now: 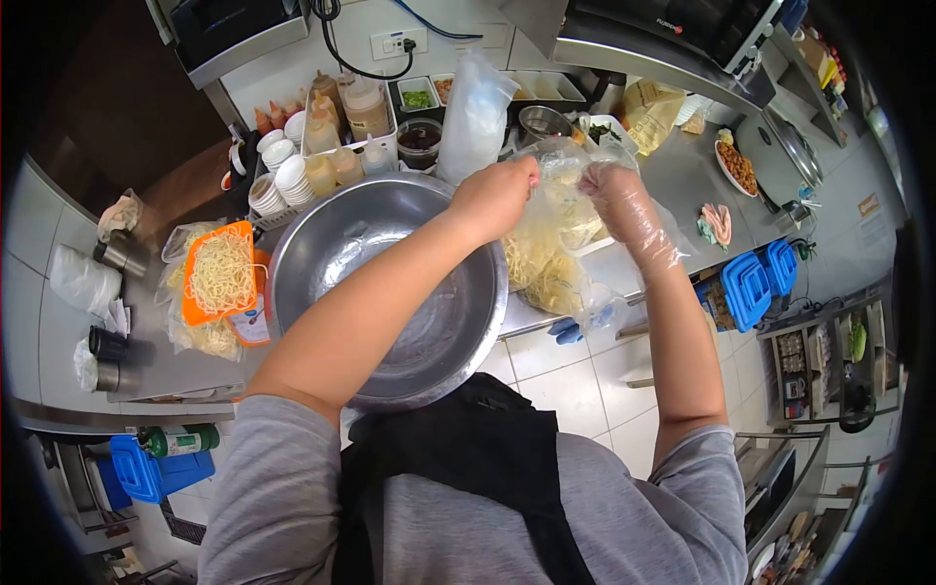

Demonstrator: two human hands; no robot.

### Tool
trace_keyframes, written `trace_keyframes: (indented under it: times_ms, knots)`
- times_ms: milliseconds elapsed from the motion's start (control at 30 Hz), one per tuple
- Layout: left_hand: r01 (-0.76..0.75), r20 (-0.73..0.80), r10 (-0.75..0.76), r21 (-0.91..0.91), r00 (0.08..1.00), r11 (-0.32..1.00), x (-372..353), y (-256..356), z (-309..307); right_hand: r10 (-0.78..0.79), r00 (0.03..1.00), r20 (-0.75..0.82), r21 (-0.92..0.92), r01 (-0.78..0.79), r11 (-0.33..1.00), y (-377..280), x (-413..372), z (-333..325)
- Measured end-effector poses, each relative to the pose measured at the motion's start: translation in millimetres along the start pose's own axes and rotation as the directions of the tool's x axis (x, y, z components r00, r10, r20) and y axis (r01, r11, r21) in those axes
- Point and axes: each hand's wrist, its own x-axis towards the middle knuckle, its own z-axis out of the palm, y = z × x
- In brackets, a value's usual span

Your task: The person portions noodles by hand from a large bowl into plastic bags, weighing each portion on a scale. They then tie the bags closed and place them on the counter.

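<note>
My left hand [495,198], bare, is closed on the upper edge of a clear plastic bag of noodles [554,281]. Opposite it, my right hand [629,210] wears a clear plastic glove and has its fingers closed on the other side of the same bag. Pale yellow noodles show in bundles through the plastic. The bag hangs at the counter's front edge, just right of a large steel bowl [429,336]. My left forearm crosses over the bowl, which has no food visible in its uncovered part.
An orange tray [195,317] of noodles sits left of the bowl. Behind are sauce bottles [321,133], white cups [292,177], a tall plastic bag [476,112] and a dark sauce container [420,136]. A plate of browned food [737,168] and a cloth [719,223] lie right.
</note>
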Motion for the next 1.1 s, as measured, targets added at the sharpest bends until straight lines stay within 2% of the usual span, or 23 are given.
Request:
trace_keyframes:
  times_ms: [67,200,267,300,367,400,433,500,533,567,600,633,667,700,733,767,833,900,933,1000,1067,1100]
  knots:
    - [-0.014,0.006,0.014,-0.024,1.000,1.000,1.7,0.1,3.7,-0.009,0.986,0.167,0.129,-0.013,0.992,1.7,-1.3,4.7]
    - [-0.049,0.068,0.050,-0.014,0.996,0.999,-2.5,6.0,9.3,-0.089,0.989,0.122,0.099,0.077,0.992,11.6,-21.2,65.0]
    - [-0.046,0.103,0.045,0.005,0.994,0.999,-7.3,5.9,13.0,0.098,0.944,0.315,-0.181,-0.041,0.983,29.9,-18.6,101.8]
    - [-0.041,0.139,0.037,0.026,0.990,0.999,-8.8,5.7,14.4,0.102,0.944,0.314,-0.183,-0.046,0.982,29.7,-13.7,95.6]
    - [-0.033,0.120,0.030,0.019,0.992,0.999,-10.1,8.1,11.8,0.023,0.987,0.157,-0.055,-0.014,0.998,23.5,-3.0,61.9]
    - [-0.020,0.100,0.018,0.014,0.995,1.000,-11.0,9.1,11.8,0.030,0.998,0.058,0.025,-0.032,0.999,17.1,1.3,41.9]
    - [-0.032,0.112,0.031,0.005,0.993,0.999,-10.6,6.9,14.5,0.146,0.988,0.050,0.203,-0.153,0.967,2.7,0.3,19.5]
    - [-0.033,0.066,0.035,-0.026,0.997,0.999,-5.3,4.2,19.0,0.213,0.962,0.171,0.445,-0.268,0.854,-2.8,-0.7,10.8]
    - [-0.007,0.016,0.009,-0.068,1.000,0.998,-6.0,10.8,20.7,0.233,0.959,0.161,0.440,-0.281,0.853,-15.1,0.7,-2.0]
    - [-0.028,0.029,0.030,-0.073,0.999,0.997,-1.8,15.0,26.7,0.284,0.943,0.174,0.500,-0.334,0.799,-27.0,3.6,-16.7]
    - [-0.117,-0.136,0.111,-0.037,0.985,0.992,3.7,14.4,38.0,0.331,0.924,0.191,0.557,-0.380,0.738,-34.7,4.7,-25.8]
    - [-0.194,-0.294,0.189,0.011,0.937,0.981,8.6,16.3,46.5,0.350,0.919,0.181,0.555,-0.389,0.735,-32.2,6.1,-26.2]
    - [-0.258,-0.296,0.270,0.081,0.916,0.963,15.1,18.1,54.5,0.329,0.938,0.112,0.670,-0.316,0.672,-27.1,9.5,-26.3]
    - [-0.272,-0.284,0.282,0.074,0.916,0.959,17.9,24.7,58.2,0.315,0.948,0.038,0.769,-0.229,0.597,-25.3,9.5,-25.7]
    - [-0.196,-0.191,0.189,-0.021,0.963,0.980,19.8,31.5,60.4,0.391,0.920,0.028,0.780,-0.265,0.567,-32.8,9.5,-31.5]
    - [-0.107,-0.090,0.098,-0.104,0.991,0.989,21.8,37.0,60.6,0.402,0.915,0.020,0.780,-0.266,0.567,-37.8,10.7,-39.6]
    - [-0.117,-0.046,0.111,-0.163,0.993,0.980,24.1,38.1,63.8,0.473,0.874,-0.109,0.971,-0.009,0.239,-42.3,17.1,-56.8]
    - [-0.041,0.040,0.045,-0.093,0.998,0.995,23.0,37.1,66.1,0.470,0.867,-0.164,0.963,0.039,0.265,-39.9,22.7,-81.0]
    - [-0.050,0.047,0.055,-0.094,0.997,0.994,22.8,31.6,71.3,0.506,0.837,-0.210,0.961,0.082,0.264,-46.4,25.6,-91.6]
    - [-0.010,0.066,0.022,-0.178,0.998,0.984,23.1,21.7,78.5,0.546,0.795,-0.264,0.954,0.130,0.271,-51.6,31.8,-111.9]
    - [-0.029,0.073,0.043,-0.182,0.996,0.983,23.1,21.1,77.0,0.247,0.899,-0.362,0.932,0.342,0.120,-48.7,39.7,-130.8]
    - [-0.037,0.074,0.052,-0.185,0.996,0.982,23.1,22.4,75.9,0.234,0.850,-0.472,0.880,0.440,0.176,-60.0,42.8,-141.2]
